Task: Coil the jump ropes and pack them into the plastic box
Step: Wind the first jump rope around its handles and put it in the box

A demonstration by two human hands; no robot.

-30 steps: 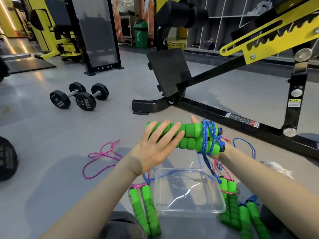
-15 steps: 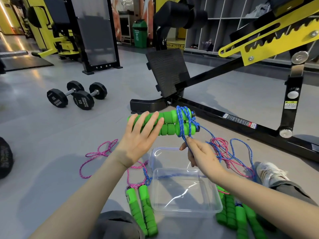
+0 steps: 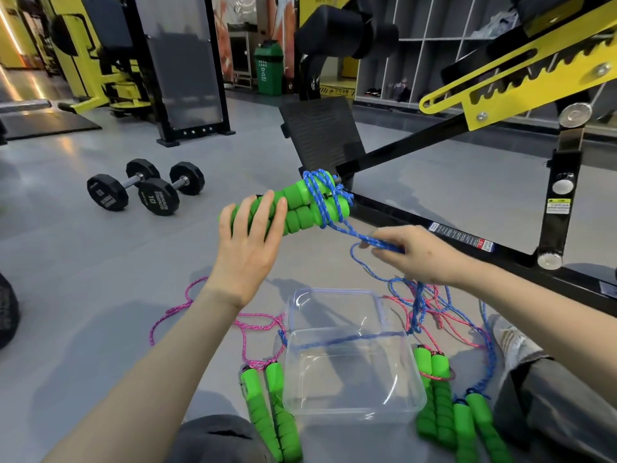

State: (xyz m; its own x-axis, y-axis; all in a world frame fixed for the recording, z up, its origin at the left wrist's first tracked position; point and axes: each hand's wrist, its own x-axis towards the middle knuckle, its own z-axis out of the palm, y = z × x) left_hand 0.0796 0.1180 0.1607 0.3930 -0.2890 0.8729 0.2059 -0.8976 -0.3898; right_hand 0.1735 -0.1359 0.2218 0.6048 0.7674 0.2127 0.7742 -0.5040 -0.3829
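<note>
My left hand (image 3: 248, 242) grips a pair of green foam jump-rope handles (image 3: 305, 207) held side by side in the air. Blue rope (image 3: 322, 195) is wound several turns around their far end. My right hand (image 3: 414, 253) pinches the loose blue rope just right of the handles; the rest trails down to the floor. A clear plastic box (image 3: 350, 372) stands on the floor below my hands, holding nothing but a strand of blue rope across it. Green handles with pink rope (image 3: 270, 412) lie left of the box, and more green handles (image 3: 447, 402) lie to its right.
Tangled pink and blue rope (image 3: 434, 305) lies right of the box, and a pink loop (image 3: 187, 305) to its left. Two black dumbbells (image 3: 147, 190) sit on the grey floor at left. A black and yellow gym machine frame (image 3: 434, 225) runs behind my hands.
My left hand tilted the handles so the wrapped end points up and away. My right hand moved from below the handles out to the right, drawing the blue rope taut.
</note>
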